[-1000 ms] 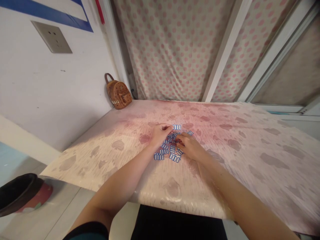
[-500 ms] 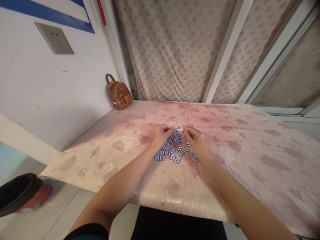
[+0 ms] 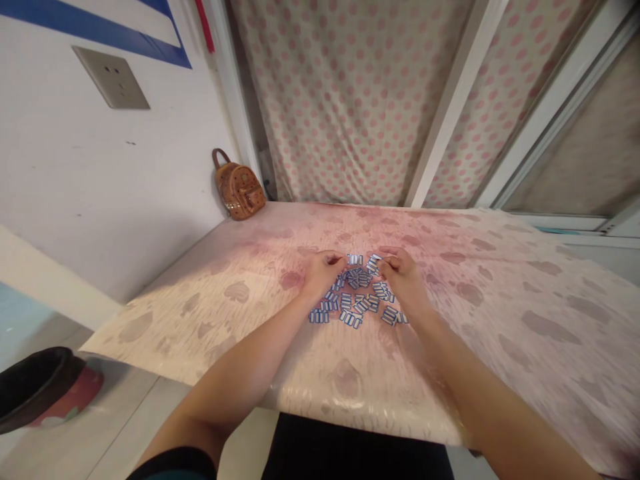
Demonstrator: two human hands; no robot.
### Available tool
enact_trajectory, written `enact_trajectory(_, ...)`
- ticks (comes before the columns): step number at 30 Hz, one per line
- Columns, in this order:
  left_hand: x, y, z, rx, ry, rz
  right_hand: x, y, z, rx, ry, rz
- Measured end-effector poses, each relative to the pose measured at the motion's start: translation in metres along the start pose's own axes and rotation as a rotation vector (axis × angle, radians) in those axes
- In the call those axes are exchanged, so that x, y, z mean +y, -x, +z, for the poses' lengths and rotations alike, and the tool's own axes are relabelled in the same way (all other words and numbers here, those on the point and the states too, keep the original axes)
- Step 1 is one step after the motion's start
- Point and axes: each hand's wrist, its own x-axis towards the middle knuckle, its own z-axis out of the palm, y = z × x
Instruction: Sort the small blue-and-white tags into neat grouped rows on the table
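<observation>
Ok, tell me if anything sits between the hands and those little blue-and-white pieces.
Nothing visible does. The left hand and right hand rest on the table at either side of the pile of blue-and-white pieces, fingertips already among them.

A home room: polka-dot curtain (image 3: 350, 100), small backpack (image 3: 239, 188), patterned tablecloth (image 3: 500, 313).

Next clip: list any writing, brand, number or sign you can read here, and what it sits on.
No text can be read.
Small blue-and-white tiles: striped markings only, too small to make out any characters.
Brown backpack: patterned surface and a small plate, too blurred to read a brand.
Wall socket: no lettering seen.
Blue stripe on the wall: plain, no words.
Left hand and right hand rest among the tiles.
</observation>
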Motion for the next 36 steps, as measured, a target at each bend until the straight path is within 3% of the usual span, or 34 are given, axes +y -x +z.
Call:
enact_trajectory(7,0.004,0.002,0.002,-0.008,0.034,-0.004,-0.004,0.004,0.003,-0.036,-0.166,0.214)
enact_trajectory(22,0.011,0.007,0.009,-0.067,0.172,-0.012,0.004,0.005,0.005,0.014,0.143,0.074)
enact_trajectory(36,0.016,0.011,0.01,-0.103,0.202,-0.058,0.007,0.007,0.01,0.014,0.15,0.052)
